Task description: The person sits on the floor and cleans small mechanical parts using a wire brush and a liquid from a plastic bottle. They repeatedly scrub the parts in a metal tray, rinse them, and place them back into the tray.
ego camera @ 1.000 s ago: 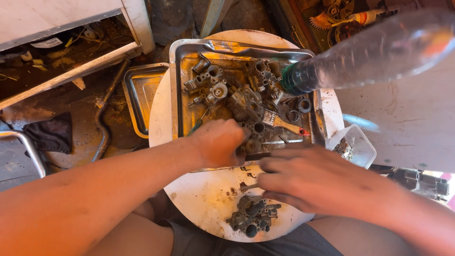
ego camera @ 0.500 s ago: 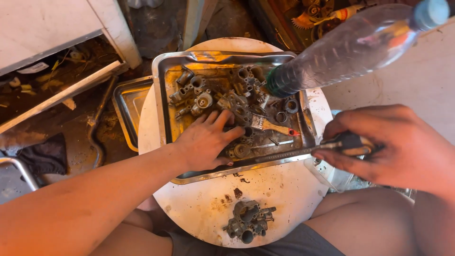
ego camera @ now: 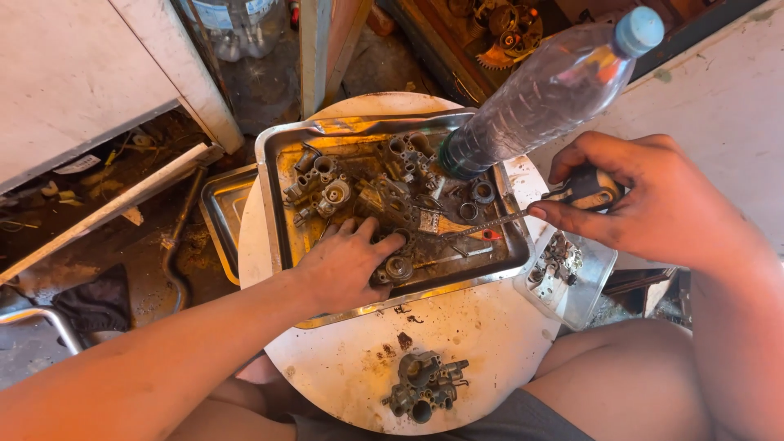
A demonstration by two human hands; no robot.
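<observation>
My left hand (ego camera: pixel 347 265) rests palm down inside a dented metal tray (ego camera: pixel 273 196), fingers spread over small metal engine parts (ego camera: pixel 396 265). My right hand (ego camera: pixel 653 200) grips the dark handle of a screwdriver (ego camera: pixel 523 214), whose thin shaft points left into the tray toward the parts. The tray sits on a round white stool top (ego camera: pixel 482 335) and holds several greasy carburetor pieces (ego camera: pixel 327 184). A clear plastic bottle (ego camera: pixel 543 94) with a blue cap stands in the tray's far right corner. A carburetor body (ego camera: pixel 425 388) lies on the stool top near my lap.
A small clear plastic container (ego camera: pixel 572 273) with tiny parts hangs off the stool's right edge. A second metal tray (ego camera: pixel 220 216) lies on the dirty floor to the left, by a bent rod (ego camera: pixel 175 245). White boards stand at the left and right.
My right hand has drawn the screwdriver back to the right and higher, out of the tray's middle. My left hand stays on the parts in the tray.
</observation>
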